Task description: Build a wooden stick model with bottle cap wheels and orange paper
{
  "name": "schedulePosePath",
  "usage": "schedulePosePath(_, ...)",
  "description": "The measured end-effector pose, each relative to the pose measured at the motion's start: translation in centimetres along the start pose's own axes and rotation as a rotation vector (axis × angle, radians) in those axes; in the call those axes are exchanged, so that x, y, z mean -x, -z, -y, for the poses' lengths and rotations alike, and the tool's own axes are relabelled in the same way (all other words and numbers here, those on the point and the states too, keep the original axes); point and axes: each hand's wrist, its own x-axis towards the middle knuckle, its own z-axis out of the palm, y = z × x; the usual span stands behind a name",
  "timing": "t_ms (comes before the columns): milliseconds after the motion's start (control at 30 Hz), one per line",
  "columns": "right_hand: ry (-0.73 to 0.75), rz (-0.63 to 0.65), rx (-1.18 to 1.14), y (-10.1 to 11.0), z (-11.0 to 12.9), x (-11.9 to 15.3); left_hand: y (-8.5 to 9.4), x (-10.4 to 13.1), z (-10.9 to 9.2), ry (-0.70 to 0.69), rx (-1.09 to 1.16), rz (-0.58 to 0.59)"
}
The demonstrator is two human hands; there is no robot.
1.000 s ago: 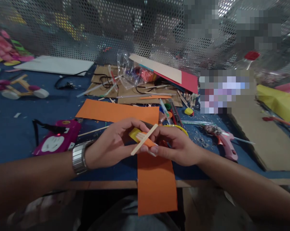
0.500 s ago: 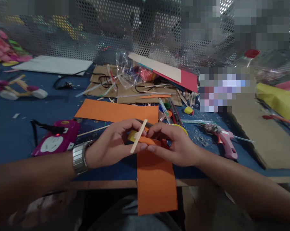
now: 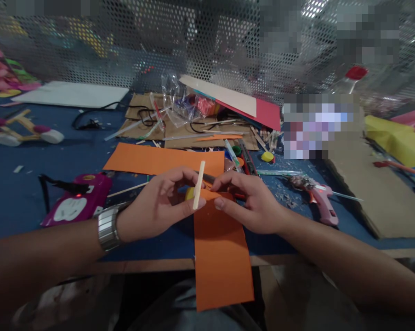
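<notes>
A flat wooden craft stick (image 3: pixel 199 184) stands nearly upright at the fingertips of my left hand (image 3: pixel 155 202), which is closed around it. Behind the stick, a small orange paper strip (image 3: pixel 209 194) runs across to my right hand (image 3: pixel 253 202), whose thumb and fingers pinch its other end. A yellow piece (image 3: pixel 190 193) shows partly beneath my left fingers. How these parts join is hidden by the fingers. Below both hands, a wide orange sheet (image 3: pixel 224 262) lies over the table's front edge and hangs past it.
On the left sit a magenta power box (image 3: pixel 78 197) and a small wheeled stick model (image 3: pixel 24 128). A pink glue gun (image 3: pixel 324 202) rests to the right, beside a cardboard piece (image 3: pixel 379 197). Another orange sheet (image 3: pixel 159 158), a cutter (image 3: pixel 248 158) and scraps lie beyond my hands.
The craft stick has turned from a slant to nearly upright as the piece in my hands was rotated. My right thumb has moved slightly away from my left thumb.
</notes>
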Motion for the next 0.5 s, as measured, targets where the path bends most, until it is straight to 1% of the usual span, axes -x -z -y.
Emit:
schedulePosePath(133,-0.025,0.005,-0.013,-0.1,0.1,0.0,0.0,-0.1,0.1,0.0,0.021,0.014)
schedulePosePath(300,-0.023,0.007,-0.011,-0.1,-0.1,0.1,-0.1,-0.4,0.9,0.052,0.095,-0.067)
schedulePosePath(400,0.044,-0.01,0.046,0.1,-0.3,0.0,-0.1,-0.5,1.5,0.105,0.208,-0.087)
schedulePosePath(500,0.176,-0.013,0.087,0.4,-0.5,-0.2,-0.1,-0.5,1.7,0.218,0.321,-0.104)
